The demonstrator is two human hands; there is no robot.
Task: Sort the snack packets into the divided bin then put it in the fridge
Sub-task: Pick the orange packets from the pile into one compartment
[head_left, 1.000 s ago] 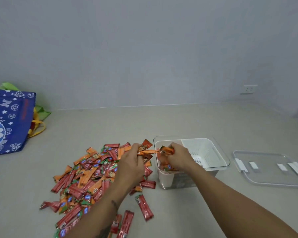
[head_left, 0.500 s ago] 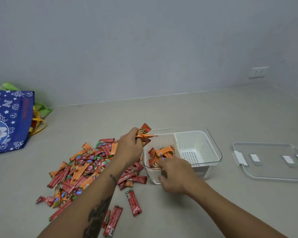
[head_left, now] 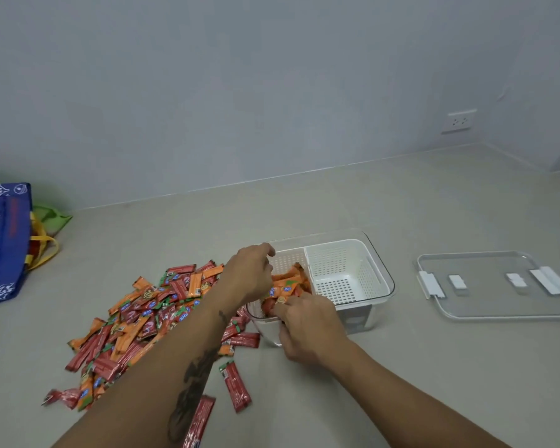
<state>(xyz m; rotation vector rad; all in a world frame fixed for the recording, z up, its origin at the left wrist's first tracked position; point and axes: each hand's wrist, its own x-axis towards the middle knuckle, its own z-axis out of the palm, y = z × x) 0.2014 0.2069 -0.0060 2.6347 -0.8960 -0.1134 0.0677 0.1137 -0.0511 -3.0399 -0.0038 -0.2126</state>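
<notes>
The left hand (head_left: pixel 249 276) hangs over the left compartment of the bin (head_left: pixel 385 279), fingers curled downward above the orange packets (head_left: pixel 288 282) heaped there; whether it pinches one of them cannot be told, since the fingertips are hidden behind the hand itself. The right hand (head_left: pixel 307 328) sits at the bin's near left corner, fingers bent over the rim and touching the packets just inside; whether it grips a packet or the wall cannot be told either. The packets in the bin lie directly under and between the two hands, all in the left compartment, while the right compartment (head_left: pixel 343 276) shows its white perforated floor. Left of the bin, a pile (head_left: pixel 149 318) of red and orange packets spreads over the counter (head_left: pixel 401 383), passing under the left forearm, with a few red ones lying loose nearer the camera. The clear lid (head_left: pixel 498 286) lies flat, apart to the bin's right. A blue bag (head_left: pixel 4 240) stands at the far left by the wall, and a socket (head_left: pixel 459 121) is set in the wall at the right.
</notes>
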